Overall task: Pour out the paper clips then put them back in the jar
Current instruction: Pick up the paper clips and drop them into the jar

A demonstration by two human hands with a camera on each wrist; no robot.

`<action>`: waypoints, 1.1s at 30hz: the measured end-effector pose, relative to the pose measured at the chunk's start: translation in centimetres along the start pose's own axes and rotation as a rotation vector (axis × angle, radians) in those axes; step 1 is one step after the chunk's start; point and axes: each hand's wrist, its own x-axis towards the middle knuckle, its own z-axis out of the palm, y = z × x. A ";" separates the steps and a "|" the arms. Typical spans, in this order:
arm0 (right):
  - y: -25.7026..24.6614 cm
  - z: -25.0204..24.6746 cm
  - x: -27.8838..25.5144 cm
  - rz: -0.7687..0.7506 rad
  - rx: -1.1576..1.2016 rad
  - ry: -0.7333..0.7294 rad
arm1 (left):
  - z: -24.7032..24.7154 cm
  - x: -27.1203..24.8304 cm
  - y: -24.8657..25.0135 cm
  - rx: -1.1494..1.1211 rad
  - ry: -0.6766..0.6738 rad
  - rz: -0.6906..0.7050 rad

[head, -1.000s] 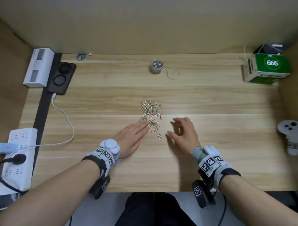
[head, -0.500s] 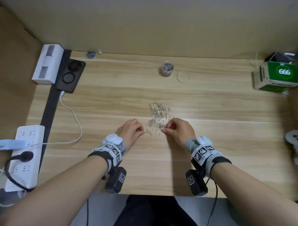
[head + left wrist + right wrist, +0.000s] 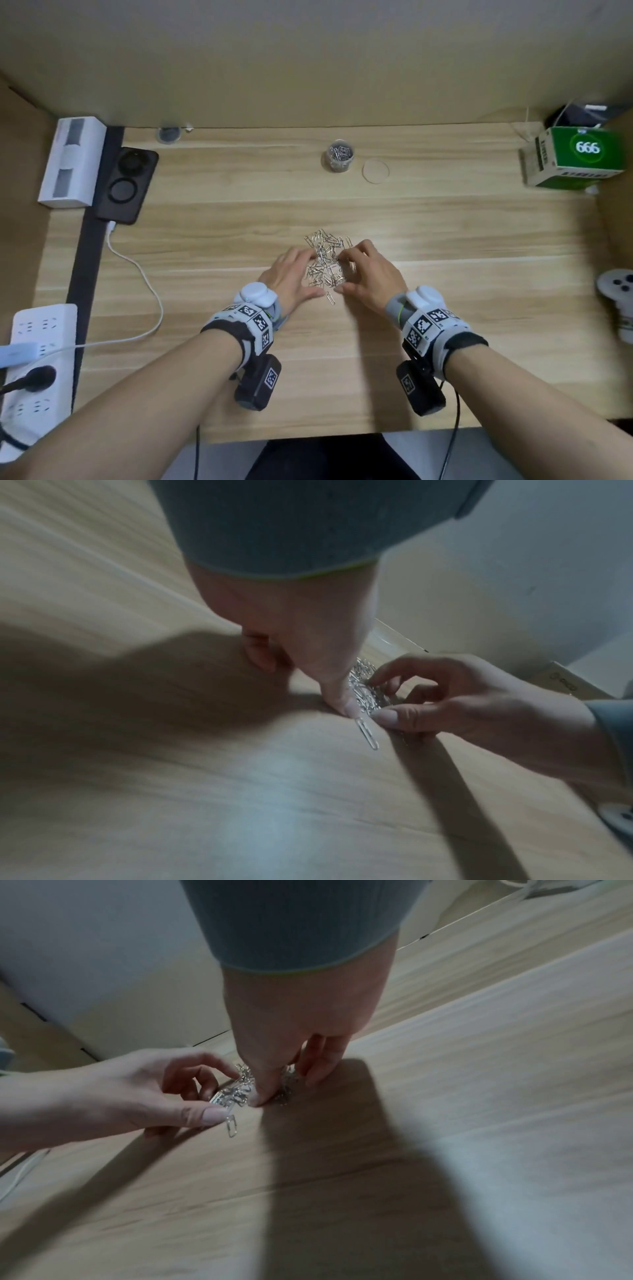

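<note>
A pile of silver paper clips point(image 3: 323, 260) lies mid-desk. My left hand point(image 3: 305, 274) cups its left side, and my right hand point(image 3: 344, 274) cups its right side. On both hands the fingers curl round the clips. The two thumbs nearly meet at the near edge. In the left wrist view the right hand point(image 3: 404, 696) arches over the clips point(image 3: 365, 693). In the right wrist view the left hand point(image 3: 192, 1093) curls round the clips point(image 3: 236, 1093). One stray clip point(image 3: 330, 298) lies just outside the thumbs. The clear jar point(image 3: 339, 156) stands upright at the back with clips in it. Its lid point(image 3: 375, 171) lies flat to its right.
A white power strip point(image 3: 37, 359) and a white cable point(image 3: 144, 274) lie at the left. A black charger pad point(image 3: 125, 185) and a white box point(image 3: 70, 161) sit at the back left. A green box point(image 3: 579, 157) and a white controller point(image 3: 616, 291) are at the right. Cardboard walls enclose the desk.
Both hands have moved forward from the near side of the pile and closed in on it from either side. The clips are bunched tighter between them.
</note>
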 end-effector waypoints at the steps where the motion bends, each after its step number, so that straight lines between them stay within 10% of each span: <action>1: 0.2 -0.1 0.1 -0.024 0.018 -0.006 | 0.1 0.1 0.1 -0.014 0.016 0.009; 15: 0.7 0.7 0.5 -0.032 0.095 -0.003 | 1.2 -0.1 1.0 0.036 0.005 0.056; 33: -0.8 -4.9 3.4 0.432 0.698 0.105 | -6.7 6.2 1.9 -0.385 0.039 -0.246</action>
